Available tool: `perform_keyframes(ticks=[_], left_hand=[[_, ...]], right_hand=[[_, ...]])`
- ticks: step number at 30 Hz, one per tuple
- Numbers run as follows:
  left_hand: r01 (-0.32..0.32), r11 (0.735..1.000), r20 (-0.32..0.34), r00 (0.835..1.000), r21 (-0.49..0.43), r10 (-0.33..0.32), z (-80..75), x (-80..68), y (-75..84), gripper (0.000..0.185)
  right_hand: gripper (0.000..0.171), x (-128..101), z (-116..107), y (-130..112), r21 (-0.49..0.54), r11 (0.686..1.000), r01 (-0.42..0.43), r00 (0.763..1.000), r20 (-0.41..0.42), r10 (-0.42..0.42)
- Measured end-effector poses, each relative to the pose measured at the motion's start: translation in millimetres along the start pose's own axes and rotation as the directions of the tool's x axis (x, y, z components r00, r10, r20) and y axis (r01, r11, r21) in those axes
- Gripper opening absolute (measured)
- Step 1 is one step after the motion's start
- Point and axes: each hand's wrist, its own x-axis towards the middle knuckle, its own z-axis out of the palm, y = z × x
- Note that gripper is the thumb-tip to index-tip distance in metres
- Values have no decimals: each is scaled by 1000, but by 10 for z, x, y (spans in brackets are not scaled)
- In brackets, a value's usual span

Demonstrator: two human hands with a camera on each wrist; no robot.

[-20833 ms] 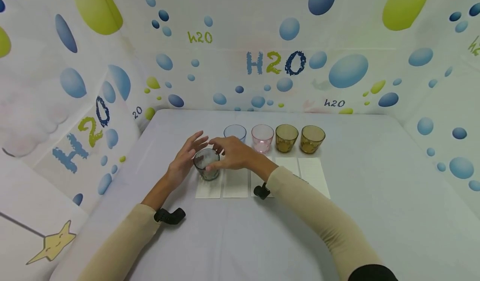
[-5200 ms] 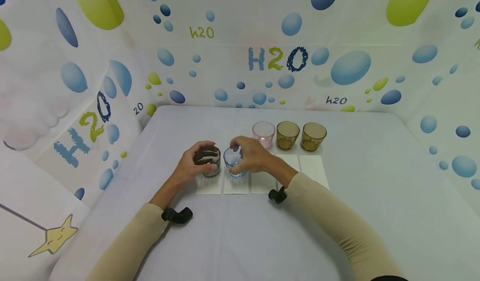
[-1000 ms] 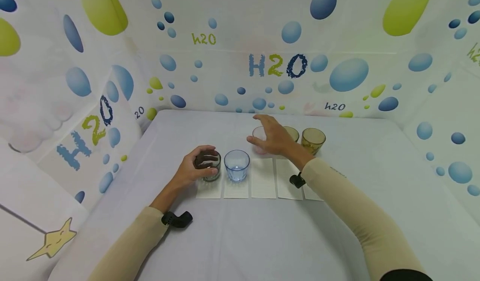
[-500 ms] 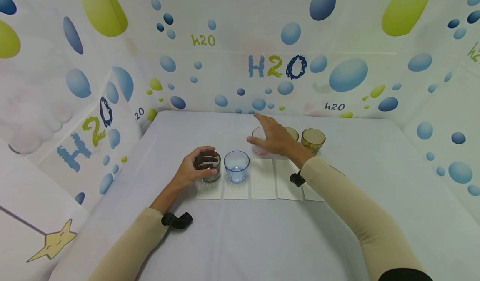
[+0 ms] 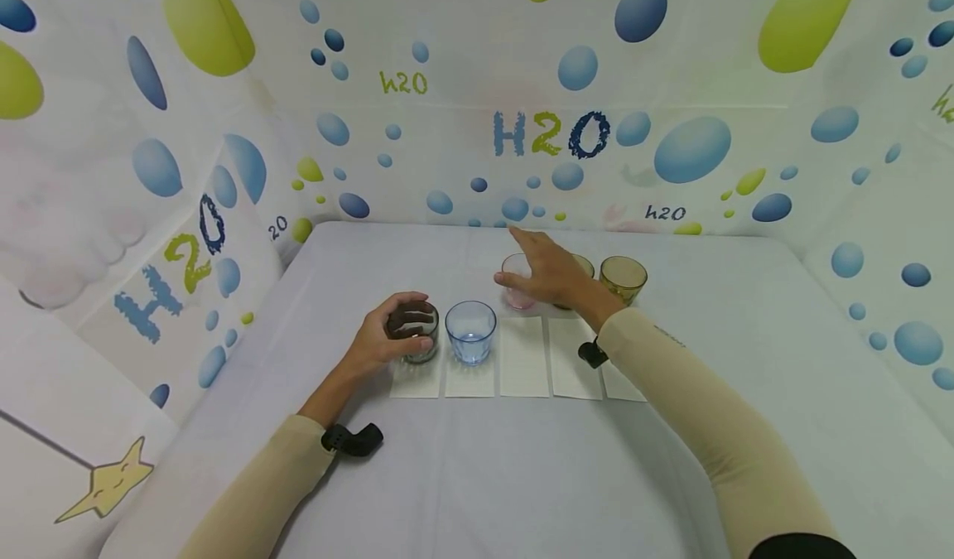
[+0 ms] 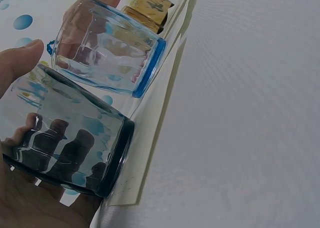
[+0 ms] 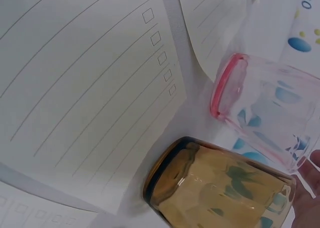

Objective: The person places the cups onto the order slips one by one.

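My left hand (image 5: 376, 335) holds a smoky grey glass (image 6: 82, 130), its fingers curled round the far side and its thumb near the rim. This glass stands upright on the leftmost paper card. Beside it, a light blue glass (image 5: 471, 334) stands on the second card. At the back row my right hand (image 5: 555, 273) is spread over a pink glass (image 7: 270, 105), thumb to the front and index finger stretched out beyond it. In the right wrist view, fingertips show right at the pink rim. An amber glass (image 7: 225, 188) behind this hand is partly hidden.
Another amber glass (image 5: 623, 279) stands at the right end of the back row. Several lined paper cards (image 5: 524, 368) lie side by side in front, the rightmost partly under my right sleeve. A patterned backdrop (image 5: 447, 120) rises behind the white-covered table (image 5: 477, 476).
The blue glass has come from the back row to the second card. My right hand has let it go and moved back to the pink glass, barely shifting in the last second.
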Motion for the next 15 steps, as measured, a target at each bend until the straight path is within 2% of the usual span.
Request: perform_keyframes(ticks=[15], left_hand=[[2, 1000, -2, 1000, -2, -2, 0, -1, -2, 67]], right_hand=[[105, 18, 37, 34, -77, 996, -37, 999, 10, 38]])
